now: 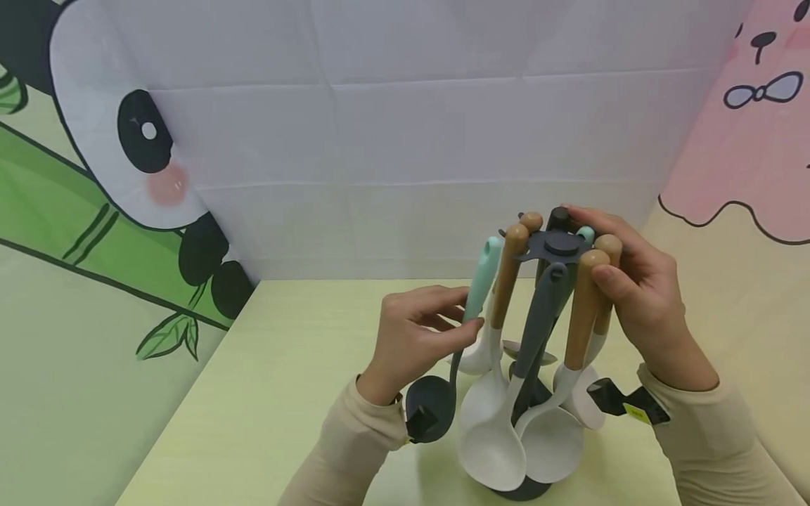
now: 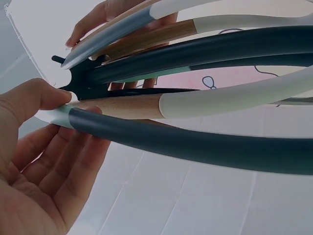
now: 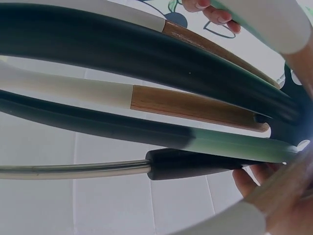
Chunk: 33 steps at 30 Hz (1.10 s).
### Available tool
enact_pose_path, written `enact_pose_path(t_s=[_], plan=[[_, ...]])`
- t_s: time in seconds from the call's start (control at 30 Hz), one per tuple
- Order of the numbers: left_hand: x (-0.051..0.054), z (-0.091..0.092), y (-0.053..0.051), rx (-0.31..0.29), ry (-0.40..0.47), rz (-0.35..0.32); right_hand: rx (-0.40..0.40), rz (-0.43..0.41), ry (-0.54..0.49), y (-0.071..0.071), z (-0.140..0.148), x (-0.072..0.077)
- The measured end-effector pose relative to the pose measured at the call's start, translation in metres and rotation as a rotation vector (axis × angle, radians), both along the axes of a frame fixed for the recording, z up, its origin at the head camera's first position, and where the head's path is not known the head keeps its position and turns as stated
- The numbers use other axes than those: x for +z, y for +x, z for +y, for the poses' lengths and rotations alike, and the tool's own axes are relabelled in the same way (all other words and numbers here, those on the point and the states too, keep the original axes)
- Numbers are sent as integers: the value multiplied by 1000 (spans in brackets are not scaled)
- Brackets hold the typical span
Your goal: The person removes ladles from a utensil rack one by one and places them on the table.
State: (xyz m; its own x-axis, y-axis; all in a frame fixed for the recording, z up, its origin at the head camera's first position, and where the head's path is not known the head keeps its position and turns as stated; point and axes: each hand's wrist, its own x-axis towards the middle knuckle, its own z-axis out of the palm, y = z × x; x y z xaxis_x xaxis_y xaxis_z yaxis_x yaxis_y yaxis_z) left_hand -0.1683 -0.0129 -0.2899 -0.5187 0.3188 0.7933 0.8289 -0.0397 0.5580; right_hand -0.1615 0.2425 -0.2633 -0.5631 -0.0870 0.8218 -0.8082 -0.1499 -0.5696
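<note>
In the head view, two hands work around one dark rack (image 1: 561, 244) right of centre, on a pale yellow surface (image 1: 304, 365). The left hand (image 1: 420, 337) pinches one dark spoon (image 1: 484, 277) by its mint handle, at the rack's left side. The right hand (image 1: 645, 302) has its fingers curled round the rack's top, its thumb on a wooden handle (image 1: 587, 302). Four wooden handles show in all, with one grey handle (image 1: 541, 316), one black handle (image 1: 560, 218) and a second mint handle (image 1: 585, 233). Below hang five white heads and one metal head (image 1: 531, 351).

In the left wrist view, the left fingers at lower left hold the one spoon; the right hand shows at upper left.

In the right wrist view, one metal rod (image 3: 73, 170) runs from the black handle at lower centre; three left-hand fingertips show at upper right.
</note>
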Motion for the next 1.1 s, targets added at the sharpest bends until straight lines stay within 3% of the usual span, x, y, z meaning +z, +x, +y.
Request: enact_pose_path(t_s=[0.37,1.1], plan=[[-6,-7,-4,21,24,-39,-7,-6,12,0,-1,0],[-9,-16,-10,69,47,-121,13,32,-15,-3,0,-2]])
